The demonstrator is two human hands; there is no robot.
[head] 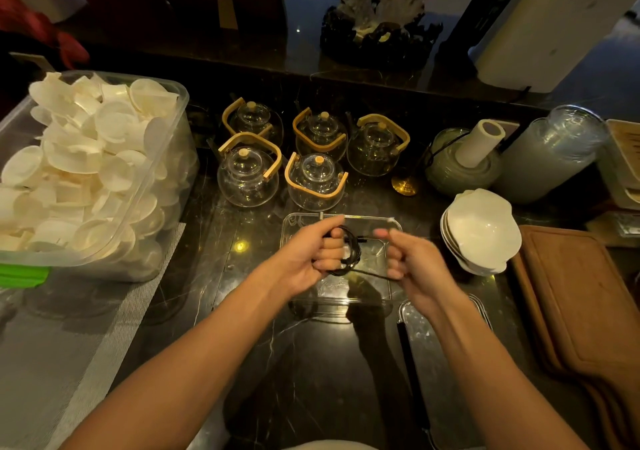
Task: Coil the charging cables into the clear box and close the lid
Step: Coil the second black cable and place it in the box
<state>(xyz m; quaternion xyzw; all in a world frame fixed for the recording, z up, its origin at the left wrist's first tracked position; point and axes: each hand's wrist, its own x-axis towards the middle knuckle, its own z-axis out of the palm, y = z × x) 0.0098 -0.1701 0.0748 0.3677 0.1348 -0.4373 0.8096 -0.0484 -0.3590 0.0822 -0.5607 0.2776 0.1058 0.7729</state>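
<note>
Tea-service or kitchen prep area. Dark marble surface (pixel 194 311) carries five glass teapots (pixel 247 175) with bamboo handles, stacked white bowls (pixel 481 231), wooden boards (pixel 571 304), big clear tub (pixel 166 186) full of white dishes, paper roll (pixel 479 146).

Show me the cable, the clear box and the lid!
cable (pixel 351 250), head view, on the black coil wound round the left hand's fingers
clear box (pixel 363 219), head view, on its far rim
lid (pixel 420 325), head view, on its clear top, near the right wrist

Left hand (pixel 311 255) grips a coiled black cable (pixel 349 250) over the clear box (pixel 298 227); right hand (pixel 415 266) pulls its tail.
</note>
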